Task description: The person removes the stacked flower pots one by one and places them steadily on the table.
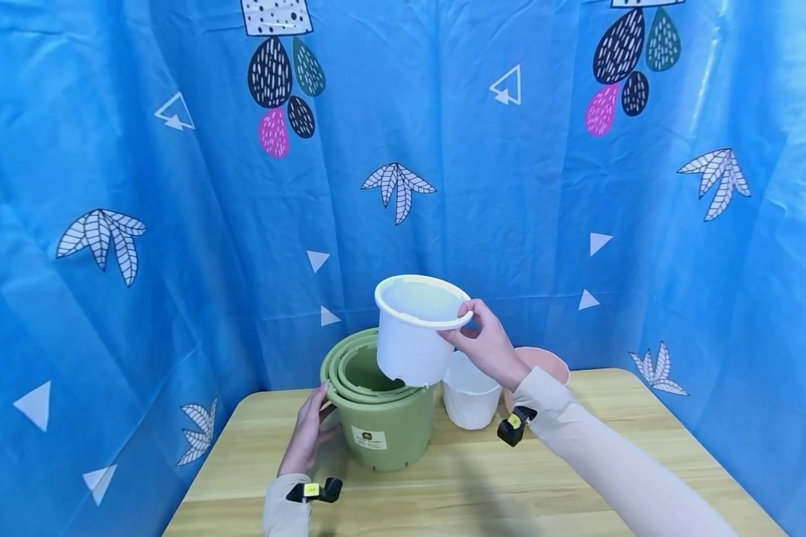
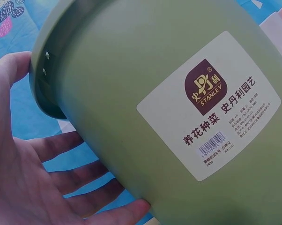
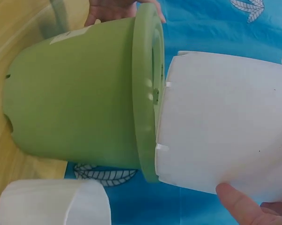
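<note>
A white flowerpot (image 1: 413, 350) is held by its rim in my right hand (image 1: 489, 344), thumb outside and fingers over the edge. It hangs tilted above the right part of a large green flowerpot (image 1: 406, 434). Smaller green flowerpots (image 1: 341, 365) are nested inside that large one, their rims showing one within another. At the left side, my left hand (image 1: 307, 432) holds the large green pot, with the thumb at the rim and the fingers spread against its wall. A printed label (image 2: 211, 108) faces the front of the green pot.
Right of the green pot stands a smaller white pot (image 1: 470, 403). A pink pot (image 1: 544, 362) is behind it, partly hidden by my right forearm. All stand on a wooden table (image 1: 242, 462) with blue patterned cloth (image 1: 510, 224) around its back and sides.
</note>
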A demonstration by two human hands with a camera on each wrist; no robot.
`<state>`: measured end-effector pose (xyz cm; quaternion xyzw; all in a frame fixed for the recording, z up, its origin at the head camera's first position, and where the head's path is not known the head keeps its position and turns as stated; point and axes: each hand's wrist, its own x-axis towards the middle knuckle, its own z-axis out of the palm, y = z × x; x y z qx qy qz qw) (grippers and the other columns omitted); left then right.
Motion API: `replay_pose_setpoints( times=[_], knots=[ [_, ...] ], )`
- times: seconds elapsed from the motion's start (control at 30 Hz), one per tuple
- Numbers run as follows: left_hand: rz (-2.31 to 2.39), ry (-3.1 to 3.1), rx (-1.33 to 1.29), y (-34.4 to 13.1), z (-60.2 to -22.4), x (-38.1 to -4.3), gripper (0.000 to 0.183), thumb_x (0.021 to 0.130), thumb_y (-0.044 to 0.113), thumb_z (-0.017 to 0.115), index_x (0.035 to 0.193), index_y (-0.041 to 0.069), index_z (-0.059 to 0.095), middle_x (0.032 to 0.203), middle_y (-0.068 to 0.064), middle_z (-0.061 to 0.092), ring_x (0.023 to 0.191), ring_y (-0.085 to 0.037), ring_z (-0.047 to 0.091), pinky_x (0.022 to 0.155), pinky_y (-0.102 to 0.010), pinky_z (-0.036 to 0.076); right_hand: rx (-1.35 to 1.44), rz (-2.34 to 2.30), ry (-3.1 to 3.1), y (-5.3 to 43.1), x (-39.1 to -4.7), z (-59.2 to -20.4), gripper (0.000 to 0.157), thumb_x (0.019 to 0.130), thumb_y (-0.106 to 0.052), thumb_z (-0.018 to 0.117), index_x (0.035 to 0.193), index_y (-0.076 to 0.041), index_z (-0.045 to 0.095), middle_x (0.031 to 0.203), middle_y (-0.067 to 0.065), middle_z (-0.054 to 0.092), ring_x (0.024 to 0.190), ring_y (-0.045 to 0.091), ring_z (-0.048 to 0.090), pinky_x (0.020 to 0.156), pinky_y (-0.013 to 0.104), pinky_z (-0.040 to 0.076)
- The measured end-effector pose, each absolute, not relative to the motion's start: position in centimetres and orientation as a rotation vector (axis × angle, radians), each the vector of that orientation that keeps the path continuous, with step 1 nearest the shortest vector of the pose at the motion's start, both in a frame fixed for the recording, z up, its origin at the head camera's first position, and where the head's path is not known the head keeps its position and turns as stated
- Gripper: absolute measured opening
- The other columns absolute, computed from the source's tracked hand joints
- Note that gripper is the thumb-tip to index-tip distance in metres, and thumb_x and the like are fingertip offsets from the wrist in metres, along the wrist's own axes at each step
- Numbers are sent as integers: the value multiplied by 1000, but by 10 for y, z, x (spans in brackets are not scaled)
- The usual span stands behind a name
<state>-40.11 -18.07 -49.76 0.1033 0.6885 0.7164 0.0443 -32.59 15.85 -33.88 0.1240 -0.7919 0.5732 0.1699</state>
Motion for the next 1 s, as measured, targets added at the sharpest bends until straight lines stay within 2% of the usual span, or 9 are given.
replay_pose_setpoints(
  times=[0.3,0.43,0.73,1.0],
  knots=[
    [2176,2099,301,-182,-498,-400,74,107,61,39,160,10,33,165,-22,34,153,-49,32,113,-68,43,314,1649,-2238,176,-321,-346,47,98,-24,74,123,-3,40,148,21,45,120,42,67,101,52,59],
    [2173,2105,309,-182,-498,-401,73,107,61,38,160,12,34,165,-22,33,153,-49,32,112,-68,44,309,1655,-2220,186,-318,-347,46,98,-24,73,122,-4,39,148,23,45,118,41,68,99,49,61],
    [2181,2099,303,-182,-498,-401,73,107,61,38,160,11,34,166,-22,31,154,-48,31,112,-70,43,259,1601,-2226,211,-303,-347,44,99,-29,72,120,-7,39,153,21,43,125,47,63,105,59,55],
    [2173,2108,303,-181,-497,-401,73,107,61,38,160,10,34,166,-21,33,154,-49,31,113,-70,42,149,1485,-2264,231,-290,-356,48,98,-34,73,122,-6,42,148,20,49,122,45,65,101,51,59]
  ],
)
